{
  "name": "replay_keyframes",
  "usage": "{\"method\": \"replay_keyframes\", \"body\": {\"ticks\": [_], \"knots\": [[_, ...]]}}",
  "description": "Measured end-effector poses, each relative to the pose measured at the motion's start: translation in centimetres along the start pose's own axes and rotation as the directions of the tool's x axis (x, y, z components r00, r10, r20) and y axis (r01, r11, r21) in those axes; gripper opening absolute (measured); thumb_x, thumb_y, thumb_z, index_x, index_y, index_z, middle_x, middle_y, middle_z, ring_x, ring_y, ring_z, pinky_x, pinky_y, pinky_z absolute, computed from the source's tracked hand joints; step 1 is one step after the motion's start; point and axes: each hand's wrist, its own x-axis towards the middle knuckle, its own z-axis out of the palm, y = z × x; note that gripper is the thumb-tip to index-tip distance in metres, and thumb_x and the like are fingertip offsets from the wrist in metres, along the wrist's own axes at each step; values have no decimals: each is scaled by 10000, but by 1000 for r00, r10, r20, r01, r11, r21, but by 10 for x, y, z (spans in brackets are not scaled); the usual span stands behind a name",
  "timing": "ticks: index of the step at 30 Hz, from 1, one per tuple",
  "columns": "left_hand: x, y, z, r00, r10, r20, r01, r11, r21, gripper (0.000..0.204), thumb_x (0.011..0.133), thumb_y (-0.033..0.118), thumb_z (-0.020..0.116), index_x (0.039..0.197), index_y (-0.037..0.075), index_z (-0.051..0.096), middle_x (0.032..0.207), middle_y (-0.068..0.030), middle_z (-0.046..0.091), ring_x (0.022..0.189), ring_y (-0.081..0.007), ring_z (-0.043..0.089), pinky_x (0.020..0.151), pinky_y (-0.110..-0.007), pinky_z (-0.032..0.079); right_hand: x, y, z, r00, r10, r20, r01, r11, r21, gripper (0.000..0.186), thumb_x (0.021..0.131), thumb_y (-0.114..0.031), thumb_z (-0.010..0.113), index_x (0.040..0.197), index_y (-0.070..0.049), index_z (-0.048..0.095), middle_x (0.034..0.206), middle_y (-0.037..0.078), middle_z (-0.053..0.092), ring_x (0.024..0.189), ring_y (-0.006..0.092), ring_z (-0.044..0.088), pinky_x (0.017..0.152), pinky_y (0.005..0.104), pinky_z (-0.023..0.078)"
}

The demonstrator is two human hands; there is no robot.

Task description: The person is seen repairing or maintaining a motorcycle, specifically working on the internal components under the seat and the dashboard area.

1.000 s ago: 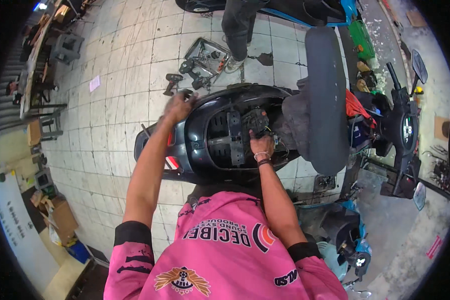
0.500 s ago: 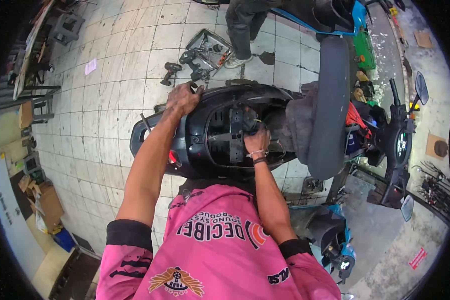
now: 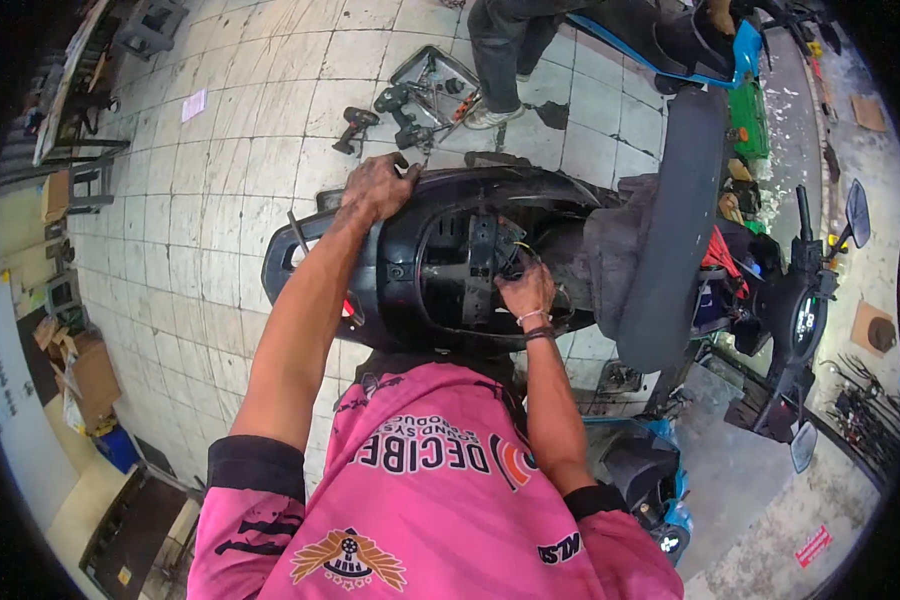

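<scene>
A black scooter lies crosswise before me, its seat (image 3: 678, 235) tipped up on the right. My left hand (image 3: 378, 188) is curled over the far edge of the rear body panel (image 3: 398, 268), gripping it. Inside the opening under the seat, a dark metal bracket (image 3: 480, 262) crosses the cavity. Just right of it, my right hand (image 3: 527, 290) reaches in with bent fingers, beside a dark part with thin wires (image 3: 516, 246). The fingers look closed, but what is between them is hidden.
Cordless drills (image 3: 355, 129) and a tool tray (image 3: 434, 80) lie on the tiled floor beyond the scooter. A person's leg (image 3: 498, 60) stands beside the tray. The handlebar (image 3: 806, 270) is at the right, and another scooter (image 3: 650, 470) is near my right elbow.
My right hand has shifted slightly back toward me within the opening, showing more of the dark part and wires. My left hand stays on the panel. The view has shifted a little.
</scene>
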Motion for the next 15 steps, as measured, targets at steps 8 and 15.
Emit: {"method": "replay_keyframes", "body": {"ticks": [8,15], "knots": [[0,6,-3,1000,-2,22,2,1000,6,504,982,517,512,1217,108,687,1208,-209,678,1212,-374,587,1072,-458,436,16,15,-29,974,-214,72,214,977,9,518,860,-325,719,1284,-39,639,1238,222,662,1171,409,608,998,478,491],[1,7,-1,1000,-8,-9,8,999,33,511,974,517,520,1193,91,700,1177,-203,697,1177,-371,613,1033,-457,466,78,33,-15,994,-69,86,36,939,341,432,821,-388,770,1090,-51,743,1041,199,741,1017,390,697,872,448,543]]}}
